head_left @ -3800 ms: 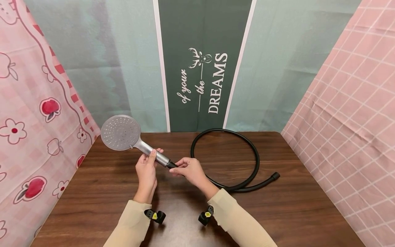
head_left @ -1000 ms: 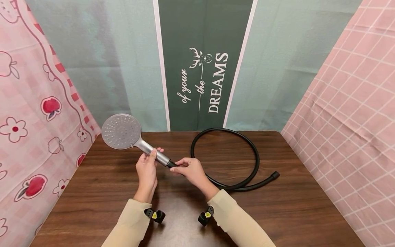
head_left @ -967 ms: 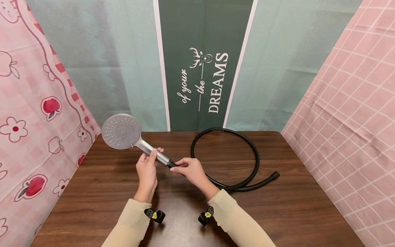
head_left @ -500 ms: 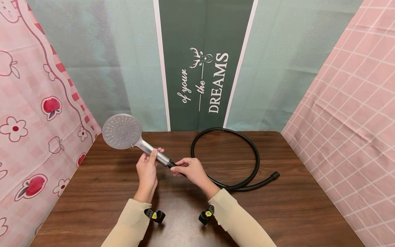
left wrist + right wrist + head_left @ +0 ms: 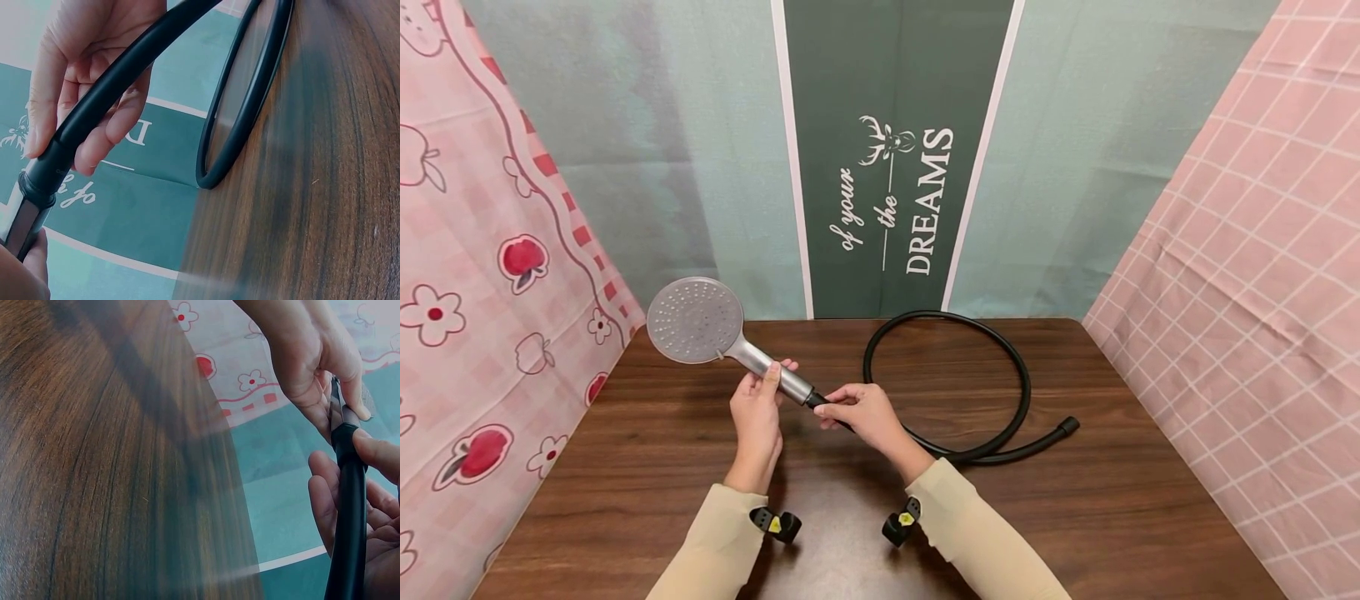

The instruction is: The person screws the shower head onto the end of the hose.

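A silver handheld shower head (image 5: 695,321) is tilted above the table's left side, its round nozzle face up and to the left. My left hand (image 5: 757,417) grips its handle, thumb on top. At the handle's lower end sits the black connector (image 5: 47,167) of a shower hose (image 5: 1028,375). My right hand (image 5: 865,414) pinches that connector between thumb and fingers. In the right wrist view the hose runs from the connector (image 5: 347,442) down past my right palm. Its middle lies in a loop on the table, and its free end (image 5: 1070,426) points right.
The dark wood table (image 5: 1120,517) spreads under both hands. Behind it hangs a green cloth (image 5: 887,292) with white lettering. Pink patterned cloth (image 5: 482,333) borders the left side, and pink checked cloth (image 5: 1240,317) the right. A small black camera (image 5: 786,527) sits on each wrist.
Both hands keep the same hold in the same place. My right fingers shift very slightly at the connector, and a little more hose shows below them. The loop stays put.
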`<state>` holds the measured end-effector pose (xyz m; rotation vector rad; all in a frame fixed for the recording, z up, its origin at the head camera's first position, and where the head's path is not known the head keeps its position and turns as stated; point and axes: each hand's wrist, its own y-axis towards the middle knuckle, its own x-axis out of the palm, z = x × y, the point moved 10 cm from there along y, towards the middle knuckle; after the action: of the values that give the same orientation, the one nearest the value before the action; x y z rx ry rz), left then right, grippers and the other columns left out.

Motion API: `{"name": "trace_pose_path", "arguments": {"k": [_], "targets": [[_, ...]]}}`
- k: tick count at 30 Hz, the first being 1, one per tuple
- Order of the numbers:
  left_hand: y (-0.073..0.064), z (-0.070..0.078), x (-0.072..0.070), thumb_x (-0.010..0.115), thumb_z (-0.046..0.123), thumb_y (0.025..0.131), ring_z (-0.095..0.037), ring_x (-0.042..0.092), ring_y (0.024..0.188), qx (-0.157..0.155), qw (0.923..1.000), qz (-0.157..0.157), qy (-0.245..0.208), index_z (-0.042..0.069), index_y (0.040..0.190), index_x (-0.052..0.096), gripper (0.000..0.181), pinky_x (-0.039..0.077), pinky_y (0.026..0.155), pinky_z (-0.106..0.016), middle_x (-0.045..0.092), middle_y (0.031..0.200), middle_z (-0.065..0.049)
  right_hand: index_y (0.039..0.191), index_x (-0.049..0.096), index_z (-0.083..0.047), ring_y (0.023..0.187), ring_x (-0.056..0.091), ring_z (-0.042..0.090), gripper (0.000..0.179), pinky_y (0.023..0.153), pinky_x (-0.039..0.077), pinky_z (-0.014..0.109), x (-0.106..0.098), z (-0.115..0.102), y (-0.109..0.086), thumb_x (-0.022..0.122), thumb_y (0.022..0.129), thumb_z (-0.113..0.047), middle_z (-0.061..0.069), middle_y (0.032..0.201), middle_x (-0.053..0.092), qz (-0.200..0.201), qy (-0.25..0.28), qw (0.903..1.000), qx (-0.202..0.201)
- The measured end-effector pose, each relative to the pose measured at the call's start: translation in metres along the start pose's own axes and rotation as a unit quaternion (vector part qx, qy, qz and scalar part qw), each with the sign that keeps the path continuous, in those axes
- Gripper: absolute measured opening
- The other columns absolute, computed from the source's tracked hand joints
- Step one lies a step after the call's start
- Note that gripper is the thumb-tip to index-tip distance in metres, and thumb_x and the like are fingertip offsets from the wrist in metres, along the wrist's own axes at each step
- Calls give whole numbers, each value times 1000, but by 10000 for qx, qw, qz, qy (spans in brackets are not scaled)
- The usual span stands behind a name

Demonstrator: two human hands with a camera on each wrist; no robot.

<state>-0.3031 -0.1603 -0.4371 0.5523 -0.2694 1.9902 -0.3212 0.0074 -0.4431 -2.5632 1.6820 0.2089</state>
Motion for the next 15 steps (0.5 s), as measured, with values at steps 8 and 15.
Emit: {"name": "trace_pose_path", "arguments": {"k": [8,15], "targets": [[1,-2,-2,60,15,100,-9,74,87,-8,10000,-32,46,-5,111,59,23,56,83,-19,75,86,3,97,74,2,70,75,20,24,74,62,44,1,3,0,79,85,-18,19,84,76,-18,-123,9999,16],[1,-1,-1,59,15,100,-8,74,87,-10,10000,-67,41,-5,110,58,22,56,83,-19,75,86,3,99,74,2,69,74,16,24,78,60,51,1,2,0,79,85,-17,18,85,76,-11,-130,9999,-8]]}}
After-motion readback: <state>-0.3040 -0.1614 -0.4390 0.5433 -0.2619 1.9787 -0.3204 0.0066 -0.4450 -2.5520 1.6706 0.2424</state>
